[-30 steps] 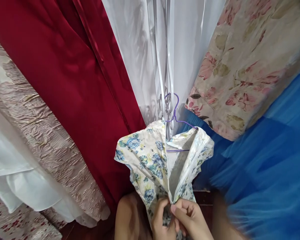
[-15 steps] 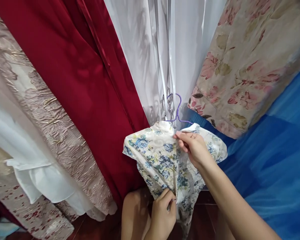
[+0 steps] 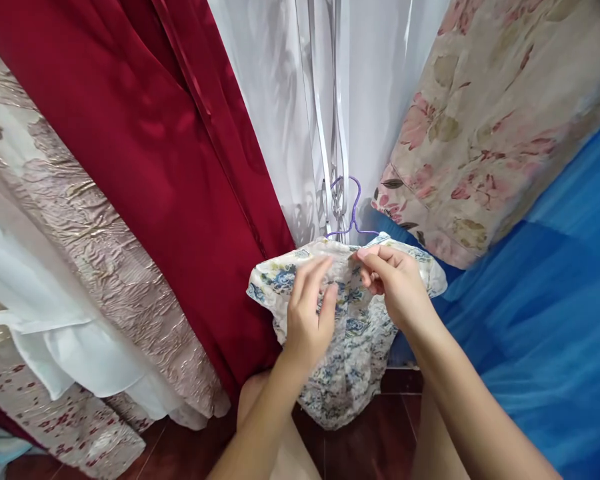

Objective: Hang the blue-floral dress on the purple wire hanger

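The thumb and forefinger of the right hand [image 3: 403, 287] are pinched together on the neckline edge of a blue-flowered garment [image 3: 353, 327], near its middle; whether a zip pull sits in that pinch is hidden. The left hand [image 3: 310, 320] is spread, fingers loosely bent, and grips nothing visible; it is over the garment's front, just beside the pinch, and I cannot tell whether it touches the cloth.

The neckline lies straight ahead at the fingertips, with the right hand nearer its centre. The garment's long axis runs from there back toward the person, its lower end hanging between the two legs [image 3: 253, 393] above the tiled floor [image 3: 380, 433].

Counted: one flowered garment, on one purple hanger [image 3: 353, 217], whose hook is beside at least two white straps [image 3: 344, 140]. Around them hang one white cloth [image 3: 380, 100], one red cloth [image 3: 145, 200], one pink-flowered cloth [image 3: 480, 147] and, on the right, blue fabric [image 3: 540, 320]. Farther left are one textured pink cloth [image 3: 150, 313], one white ruffled piece [image 3: 55, 347] and one red-speckled cloth [image 3: 65, 427].
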Demonstrator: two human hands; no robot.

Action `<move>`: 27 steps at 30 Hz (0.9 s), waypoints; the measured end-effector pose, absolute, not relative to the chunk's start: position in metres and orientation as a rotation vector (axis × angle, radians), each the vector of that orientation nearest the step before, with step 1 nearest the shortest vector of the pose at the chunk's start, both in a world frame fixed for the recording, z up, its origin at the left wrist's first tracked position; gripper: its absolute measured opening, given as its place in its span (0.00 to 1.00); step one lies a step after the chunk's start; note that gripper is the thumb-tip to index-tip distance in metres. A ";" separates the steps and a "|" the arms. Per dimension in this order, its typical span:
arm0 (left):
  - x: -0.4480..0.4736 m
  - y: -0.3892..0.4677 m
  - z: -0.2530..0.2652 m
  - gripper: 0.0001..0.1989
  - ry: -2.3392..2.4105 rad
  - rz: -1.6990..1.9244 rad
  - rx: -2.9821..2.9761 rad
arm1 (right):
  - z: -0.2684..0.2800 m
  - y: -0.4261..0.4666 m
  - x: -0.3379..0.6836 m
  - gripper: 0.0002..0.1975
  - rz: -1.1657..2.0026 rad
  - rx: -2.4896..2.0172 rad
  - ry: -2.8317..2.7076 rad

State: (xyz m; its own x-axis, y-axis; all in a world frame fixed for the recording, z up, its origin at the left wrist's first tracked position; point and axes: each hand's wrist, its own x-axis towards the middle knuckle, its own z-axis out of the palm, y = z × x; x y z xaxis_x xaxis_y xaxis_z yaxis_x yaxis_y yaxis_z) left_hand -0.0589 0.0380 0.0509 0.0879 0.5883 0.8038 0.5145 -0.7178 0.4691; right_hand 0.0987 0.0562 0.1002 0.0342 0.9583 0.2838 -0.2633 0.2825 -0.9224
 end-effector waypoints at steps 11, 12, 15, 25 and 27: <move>-0.035 0.064 0.092 0.04 1.089 1.746 2.191 | 0.067 0.051 0.091 0.15 0.971 -0.890 -1.211; -0.034 0.065 0.092 0.04 1.077 1.772 2.130 | 0.062 0.052 0.090 0.15 0.984 -0.900 -1.213; -0.039 0.073 0.097 0.06 1.075 1.940 1.930 | 0.045 0.055 0.093 0.15 1.025 -0.961 -1.245; -0.158 0.111 0.069 0.03 0.956 2.365 0.826 | 0.004 0.032 0.104 0.16 1.144 -1.014 -1.388; -0.168 0.115 0.048 0.06 0.937 2.272 0.627 | 0.000 0.030 0.097 0.14 1.184 -1.011 -1.407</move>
State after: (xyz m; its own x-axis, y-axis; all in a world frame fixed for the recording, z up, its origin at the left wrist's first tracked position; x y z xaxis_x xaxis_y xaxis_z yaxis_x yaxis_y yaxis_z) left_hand -0.1681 0.1150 0.0479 -0.7110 0.6759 0.1937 -0.3431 -0.5740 0.7435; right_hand 0.0974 0.0305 -0.0003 -0.1541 0.9731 0.1711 -0.0022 0.1728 -0.9849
